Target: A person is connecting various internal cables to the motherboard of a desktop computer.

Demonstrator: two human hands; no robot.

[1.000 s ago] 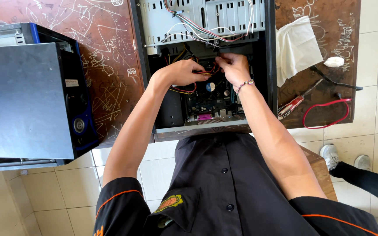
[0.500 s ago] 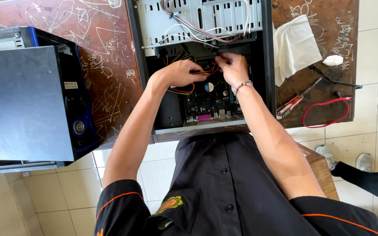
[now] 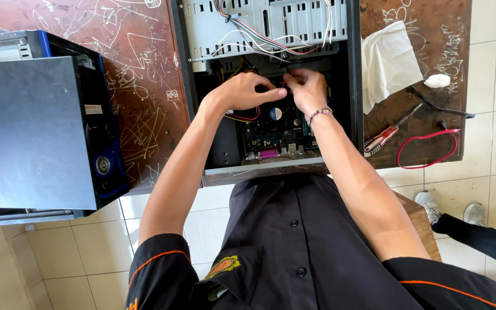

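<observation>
Both hands point(image 3: 276, 92) inside open computer case point(image 3: 351, 86) — perhaps gripping cables point(image 3: 242, 115).

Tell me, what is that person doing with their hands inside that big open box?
That box is an open computer case lying flat on a scribbled brown table. The person's left hand and right hand are both deep inside it, fingertips meeting at a bunch of coloured wires above the green circuit board. Exactly what they pinch is hidden. A second, closed computer sits to the left. A white cloth, a red-handled screwdriver and a red cable loop lie to the right.
</observation>
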